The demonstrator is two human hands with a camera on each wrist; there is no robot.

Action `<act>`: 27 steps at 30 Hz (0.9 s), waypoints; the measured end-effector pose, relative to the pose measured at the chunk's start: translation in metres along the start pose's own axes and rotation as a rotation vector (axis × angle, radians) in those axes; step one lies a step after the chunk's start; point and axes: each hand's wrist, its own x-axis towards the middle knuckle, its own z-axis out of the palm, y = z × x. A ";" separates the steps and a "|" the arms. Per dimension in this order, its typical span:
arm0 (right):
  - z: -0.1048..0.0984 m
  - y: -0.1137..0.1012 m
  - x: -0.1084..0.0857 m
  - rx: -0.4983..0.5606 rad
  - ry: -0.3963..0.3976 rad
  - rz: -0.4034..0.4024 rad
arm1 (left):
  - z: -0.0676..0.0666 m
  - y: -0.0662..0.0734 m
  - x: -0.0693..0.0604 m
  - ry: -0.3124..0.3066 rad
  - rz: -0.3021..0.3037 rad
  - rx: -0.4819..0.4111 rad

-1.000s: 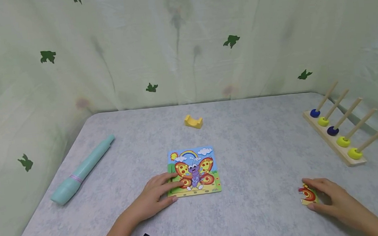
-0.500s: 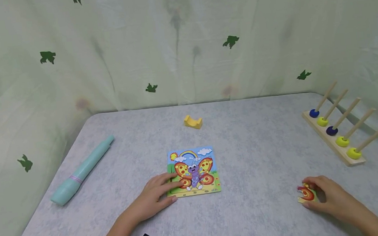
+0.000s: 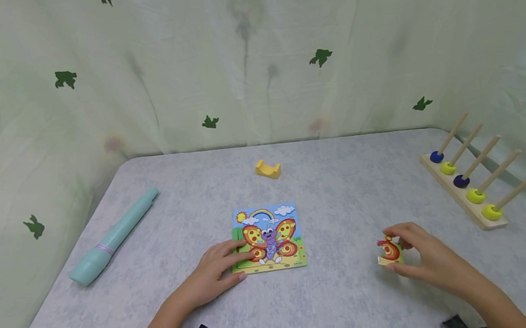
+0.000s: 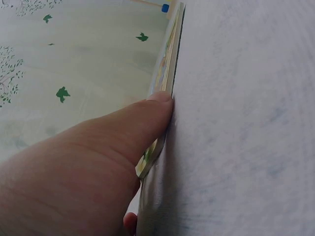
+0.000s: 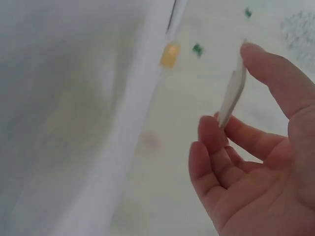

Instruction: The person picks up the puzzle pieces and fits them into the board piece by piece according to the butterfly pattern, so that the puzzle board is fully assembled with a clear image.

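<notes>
A square butterfly puzzle (image 3: 269,224) lies flat on the grey-blue table. My left hand (image 3: 213,271) rests on its lower left part, fingers stretched over the picture. In the left wrist view the thumb (image 4: 160,97) touches the puzzle's edge (image 4: 173,59). Off to the right, my right hand (image 3: 426,256) pinches a jigsaw puzzle piece (image 3: 389,251) with a red and yellow swirl between thumb and fingers. The right wrist view shows this thin piece (image 5: 234,91) edge-on, raised above the table.
A yellow curved block (image 3: 268,170) stands behind the puzzle. On the left lies a teal folding umbrella-like object (image 3: 115,236). A wooden peg rack (image 3: 465,194) with blue and yellow beads stands at the right edge. Curtains hang behind the table.
My right hand has lifted the puzzle piece off the table and carried it left, towards the puzzle. The left hand stays in place on the puzzle.
</notes>
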 end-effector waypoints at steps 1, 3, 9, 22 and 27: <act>0.002 -0.006 0.005 0.012 0.009 -0.036 | 0.000 0.000 0.000 0.000 0.001 0.000; 0.007 -0.019 0.015 0.037 0.031 -0.107 | 0.000 -0.001 0.001 0.002 0.003 0.001; 0.031 -0.052 0.048 0.121 0.022 -0.186 | 0.000 -0.001 0.001 0.006 0.006 -0.005; 0.094 -0.073 0.092 0.159 -0.119 -0.183 | 0.001 -0.002 0.000 0.010 0.012 0.008; 0.107 -0.072 0.099 0.087 -0.111 -0.188 | 0.001 -0.001 0.001 0.011 0.018 0.018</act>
